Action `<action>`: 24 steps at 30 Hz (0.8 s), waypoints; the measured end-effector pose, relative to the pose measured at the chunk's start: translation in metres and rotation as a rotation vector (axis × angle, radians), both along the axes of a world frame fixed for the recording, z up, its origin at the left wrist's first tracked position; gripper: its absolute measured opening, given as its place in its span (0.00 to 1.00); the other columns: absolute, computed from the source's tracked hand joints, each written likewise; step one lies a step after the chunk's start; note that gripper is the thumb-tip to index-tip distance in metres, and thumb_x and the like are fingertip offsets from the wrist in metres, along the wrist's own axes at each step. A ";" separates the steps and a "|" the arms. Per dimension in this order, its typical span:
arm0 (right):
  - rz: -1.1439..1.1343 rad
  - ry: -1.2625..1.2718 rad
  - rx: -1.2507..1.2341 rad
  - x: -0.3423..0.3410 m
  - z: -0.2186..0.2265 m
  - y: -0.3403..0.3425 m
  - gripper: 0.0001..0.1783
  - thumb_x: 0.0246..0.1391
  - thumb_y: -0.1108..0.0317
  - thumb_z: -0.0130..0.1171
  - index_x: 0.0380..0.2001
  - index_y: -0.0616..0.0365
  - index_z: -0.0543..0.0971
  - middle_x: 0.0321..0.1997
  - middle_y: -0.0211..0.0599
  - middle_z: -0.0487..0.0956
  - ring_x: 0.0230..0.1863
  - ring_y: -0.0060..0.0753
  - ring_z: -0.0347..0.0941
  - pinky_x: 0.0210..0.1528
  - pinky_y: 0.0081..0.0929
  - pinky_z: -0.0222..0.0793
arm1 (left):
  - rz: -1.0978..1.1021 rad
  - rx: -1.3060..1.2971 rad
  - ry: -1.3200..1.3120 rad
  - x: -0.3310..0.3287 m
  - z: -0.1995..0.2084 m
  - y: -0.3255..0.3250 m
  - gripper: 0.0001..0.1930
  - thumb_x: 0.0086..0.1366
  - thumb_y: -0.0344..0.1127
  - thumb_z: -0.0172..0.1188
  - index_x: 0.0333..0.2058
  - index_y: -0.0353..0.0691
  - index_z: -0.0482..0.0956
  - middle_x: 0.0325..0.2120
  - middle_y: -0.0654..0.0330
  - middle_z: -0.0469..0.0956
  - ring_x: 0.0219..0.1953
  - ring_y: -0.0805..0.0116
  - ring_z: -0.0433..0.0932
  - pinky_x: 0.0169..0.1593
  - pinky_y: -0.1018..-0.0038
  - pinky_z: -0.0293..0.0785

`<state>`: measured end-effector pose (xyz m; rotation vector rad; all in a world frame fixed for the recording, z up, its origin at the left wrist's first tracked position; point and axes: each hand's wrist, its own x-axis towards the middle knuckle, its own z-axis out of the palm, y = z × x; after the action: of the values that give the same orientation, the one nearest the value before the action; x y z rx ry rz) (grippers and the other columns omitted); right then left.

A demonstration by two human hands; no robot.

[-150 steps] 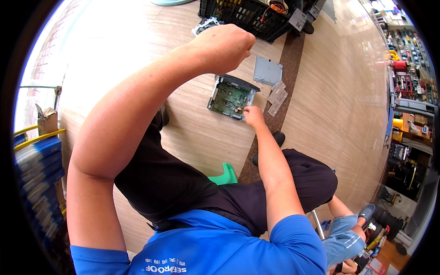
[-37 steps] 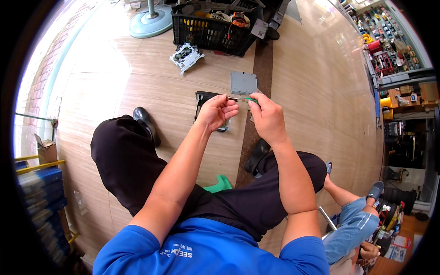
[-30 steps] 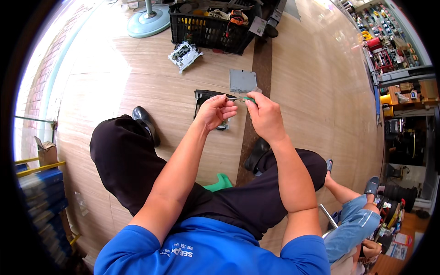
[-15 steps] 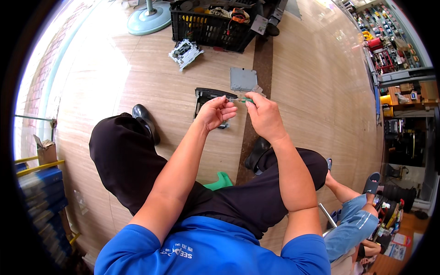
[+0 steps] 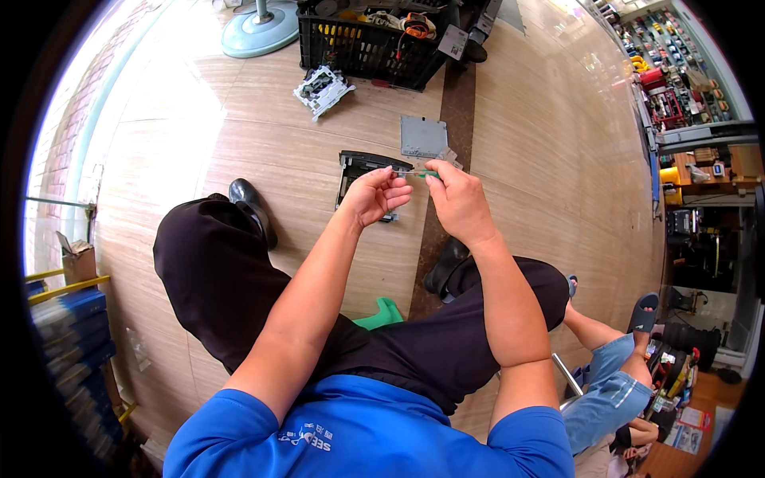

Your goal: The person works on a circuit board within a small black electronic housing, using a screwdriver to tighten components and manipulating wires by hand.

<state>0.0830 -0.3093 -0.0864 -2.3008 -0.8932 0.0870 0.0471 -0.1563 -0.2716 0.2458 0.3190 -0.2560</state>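
Fingers closed, two hands on one green-handled tool (image 5: 429,174): left hand (image 5: 370,197) pinching at its metal end, right hand (image 5: 460,203) gripping its handle, above one black-framed unit (image 5: 351,166); I count one grey plate (image 5: 424,137), one white frame (image 5: 323,92), one black crate (image 5: 366,48) beyond

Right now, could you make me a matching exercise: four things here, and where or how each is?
1. Green-handled tool
2. Flat square panel
3. Crate
4. Black-fronted unit

A. Holding odds and ends
B. On the floor, partly behind the left hand
C. In the right hand
D. Grey, lying flat

Pairs: 1-C, 2-D, 3-A, 4-B
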 end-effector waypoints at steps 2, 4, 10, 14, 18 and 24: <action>-0.003 -0.012 0.009 -0.001 -0.002 -0.001 0.10 0.56 0.73 0.56 0.42 0.63 0.77 0.36 0.54 0.80 0.38 0.55 0.78 0.40 0.39 0.72 | -0.007 0.004 -0.012 0.000 -0.001 0.000 0.11 0.68 0.39 0.55 0.35 0.38 0.80 0.33 0.52 0.82 0.39 0.56 0.83 0.46 0.59 0.82; -0.007 -0.024 0.016 -0.001 -0.003 -0.001 0.10 0.56 0.73 0.57 0.42 0.63 0.77 0.35 0.55 0.80 0.37 0.53 0.78 0.38 0.37 0.73 | -0.009 0.003 -0.009 -0.001 -0.001 0.000 0.11 0.69 0.40 0.55 0.35 0.38 0.80 0.33 0.52 0.82 0.39 0.56 0.83 0.45 0.60 0.82; 0.035 0.003 -0.022 -0.005 -0.001 0.000 0.11 0.55 0.73 0.56 0.42 0.64 0.76 0.39 0.54 0.80 0.41 0.56 0.77 0.43 0.43 0.72 | 0.001 -0.016 0.009 -0.002 -0.002 0.001 0.12 0.69 0.40 0.54 0.35 0.37 0.79 0.33 0.52 0.82 0.39 0.56 0.83 0.45 0.60 0.82; 0.057 -0.021 -0.036 -0.006 -0.005 0.000 0.11 0.55 0.73 0.56 0.42 0.64 0.76 0.39 0.54 0.80 0.41 0.57 0.76 0.43 0.43 0.72 | 0.002 -0.034 0.015 -0.001 -0.004 0.001 0.12 0.69 0.40 0.54 0.35 0.37 0.79 0.33 0.52 0.82 0.38 0.56 0.83 0.45 0.60 0.82; 0.029 -0.009 -0.049 -0.007 -0.004 0.000 0.11 0.55 0.73 0.56 0.42 0.63 0.76 0.39 0.55 0.80 0.41 0.56 0.76 0.42 0.43 0.72 | -0.010 -0.025 -0.003 -0.003 -0.003 0.001 0.12 0.69 0.40 0.54 0.36 0.38 0.79 0.33 0.53 0.82 0.38 0.56 0.83 0.44 0.60 0.83; 0.034 -0.057 -0.041 -0.006 -0.002 -0.002 0.10 0.55 0.72 0.57 0.41 0.64 0.77 0.38 0.53 0.80 0.41 0.55 0.76 0.43 0.41 0.72 | -0.048 0.048 -0.026 -0.006 -0.002 0.002 0.10 0.69 0.39 0.54 0.36 0.40 0.80 0.33 0.53 0.83 0.38 0.55 0.83 0.43 0.60 0.83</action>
<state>0.0775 -0.3110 -0.0884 -2.3371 -0.9679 0.0547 0.0412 -0.1546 -0.2734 0.3046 0.2943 -0.2927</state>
